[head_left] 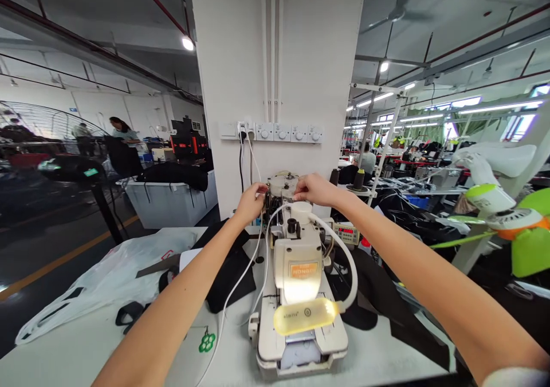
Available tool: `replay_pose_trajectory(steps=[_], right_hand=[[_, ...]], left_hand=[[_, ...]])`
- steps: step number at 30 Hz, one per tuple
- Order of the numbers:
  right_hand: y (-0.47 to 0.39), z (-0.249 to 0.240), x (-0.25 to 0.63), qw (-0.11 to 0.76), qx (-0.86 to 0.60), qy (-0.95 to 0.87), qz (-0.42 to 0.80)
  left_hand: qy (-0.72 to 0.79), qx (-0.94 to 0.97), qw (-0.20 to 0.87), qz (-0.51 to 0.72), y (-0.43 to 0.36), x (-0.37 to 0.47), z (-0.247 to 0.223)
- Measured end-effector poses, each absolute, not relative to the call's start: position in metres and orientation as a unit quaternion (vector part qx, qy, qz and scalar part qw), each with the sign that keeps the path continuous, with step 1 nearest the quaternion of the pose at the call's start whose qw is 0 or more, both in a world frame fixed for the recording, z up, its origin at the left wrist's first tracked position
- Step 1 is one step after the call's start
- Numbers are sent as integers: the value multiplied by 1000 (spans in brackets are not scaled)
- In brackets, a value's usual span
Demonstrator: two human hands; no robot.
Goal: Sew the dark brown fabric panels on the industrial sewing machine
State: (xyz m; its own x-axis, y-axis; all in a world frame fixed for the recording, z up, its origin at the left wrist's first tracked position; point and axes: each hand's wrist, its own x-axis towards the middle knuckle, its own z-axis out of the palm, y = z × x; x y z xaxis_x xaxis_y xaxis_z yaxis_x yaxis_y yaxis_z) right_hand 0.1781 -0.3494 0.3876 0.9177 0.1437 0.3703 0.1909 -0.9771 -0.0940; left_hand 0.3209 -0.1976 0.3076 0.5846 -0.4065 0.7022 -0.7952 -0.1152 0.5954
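Fingertips of the left hand (251, 202) and right hand (318, 189) are drawn together at the far end of the sewing machine (281, 255), mid-table; whether anything is clamped cannot be told. Such slim metal parts call for light, steady fingers, clear of the white cord (224, 310). Around the smooth, rounded housing: limp black cloth (232, 284), crinkled plastic bag (116, 269).

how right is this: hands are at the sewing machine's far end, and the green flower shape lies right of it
Wrong side: the head view shows the green flower shape left of the sewing machine. The left hand and right hand are at its far end.
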Motion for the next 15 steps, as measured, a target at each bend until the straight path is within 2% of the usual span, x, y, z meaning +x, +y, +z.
replay_pose_trajectory(steps=[6,8,12,15], right_hand=[[-351,377,162,59,-977,-97,-180],[-358,372,152,82,-966,-118,-215],[-382,334,115,260,-859,-77,-434],[-388,270,74,372,-732,50,-569]], left_hand=[[-379,722,552,176,-169,305,303],[-364,716,568,179,-158,299,294],[-315,702,610,189,-134,285,245],[-252,704,631,206,-121,274,182]])
